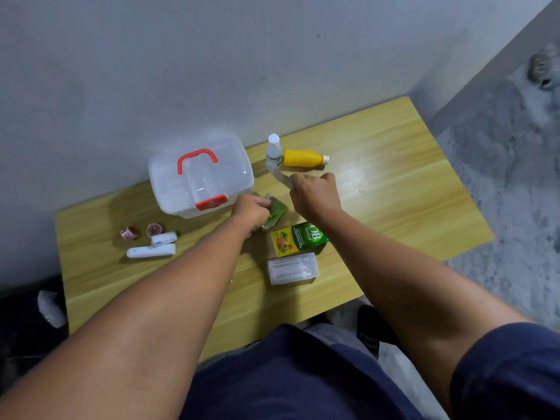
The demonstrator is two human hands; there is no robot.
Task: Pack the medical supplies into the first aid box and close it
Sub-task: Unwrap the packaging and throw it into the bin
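Box: first aid box (pixel 200 177) sits back-left on the table (pixel 394 177) by the wall, lid down, red latch (pixel 212 202) facing the person. Needs opening first, I'd say.
L hand: left hand (pixel 253 211) pinches a green sachet (pixel 277 212) just in front of the box, prob. next to go in.
R hand: right hand (pixel 315 195) clenched round a clear strip (pixel 277 174); can't tell what it is.
Other supplies: yellow bottle (pixel 303 158), carton (pixel 298 239), bandage rolls (pixel 151 251) lie loose, all w/in reach.
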